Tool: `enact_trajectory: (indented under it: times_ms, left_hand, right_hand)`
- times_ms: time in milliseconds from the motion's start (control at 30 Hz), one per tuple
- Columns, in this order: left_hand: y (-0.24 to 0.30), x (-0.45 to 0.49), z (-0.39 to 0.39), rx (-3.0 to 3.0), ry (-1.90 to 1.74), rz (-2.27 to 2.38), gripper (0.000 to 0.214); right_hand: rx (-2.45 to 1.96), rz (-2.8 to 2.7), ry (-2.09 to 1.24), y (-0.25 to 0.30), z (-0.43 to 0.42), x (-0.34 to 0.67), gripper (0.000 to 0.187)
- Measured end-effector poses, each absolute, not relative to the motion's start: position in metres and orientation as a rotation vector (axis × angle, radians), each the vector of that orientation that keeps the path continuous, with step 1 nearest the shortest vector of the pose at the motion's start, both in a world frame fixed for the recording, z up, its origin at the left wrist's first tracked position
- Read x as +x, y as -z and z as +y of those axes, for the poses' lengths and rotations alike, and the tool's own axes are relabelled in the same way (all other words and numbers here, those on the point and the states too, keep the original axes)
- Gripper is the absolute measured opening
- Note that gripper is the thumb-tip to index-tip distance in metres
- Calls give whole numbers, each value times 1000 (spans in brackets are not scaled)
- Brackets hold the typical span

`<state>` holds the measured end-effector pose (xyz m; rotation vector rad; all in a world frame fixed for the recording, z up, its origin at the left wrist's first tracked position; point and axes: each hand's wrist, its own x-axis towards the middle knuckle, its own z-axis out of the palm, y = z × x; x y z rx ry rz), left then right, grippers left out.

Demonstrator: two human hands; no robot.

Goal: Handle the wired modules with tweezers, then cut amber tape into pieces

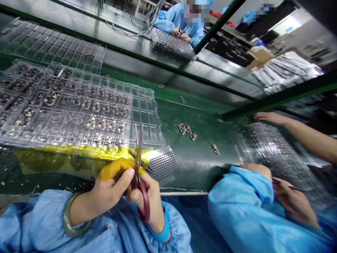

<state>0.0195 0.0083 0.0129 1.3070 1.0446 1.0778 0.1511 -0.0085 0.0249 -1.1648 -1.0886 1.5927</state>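
Observation:
My right hand (146,202) grips red-handled scissors (138,168), with the steel blades pointing up and nearly shut. My left hand (113,181) pinches a translucent yellow film (52,161), and the blades stand against its upper edge. A jade bangle (71,221) circles my left wrist. Just above the film lies a clear plastic tray (147,116) holding rows of small circuit boards. To the right of the scissors rests a small metal mesh sheet (162,163). Blue smock cuffs cover both my forearms.
Loose board pieces (184,129) lie on the green bench mat (200,165). At right, a co-worker's hand (291,202) holds a thin tool over a mesh sheet (276,154). A green-framed glass shelf (126,56) crosses above, carrying a clear tray (50,45).

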Motion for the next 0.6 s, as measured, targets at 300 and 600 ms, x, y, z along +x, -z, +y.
enact_trajectory:
  times_ms: [300,600]
  left_hand:
    - [-9,19,7,1375,-1007,997,41]
    - [-4,8,1,1410,-1057,934,33]
  right_hand:
    - [-1161,-1089,-1592,-21,-11,156,57]
    - [-1186,-1107,-1563,-19,-16,162,56]
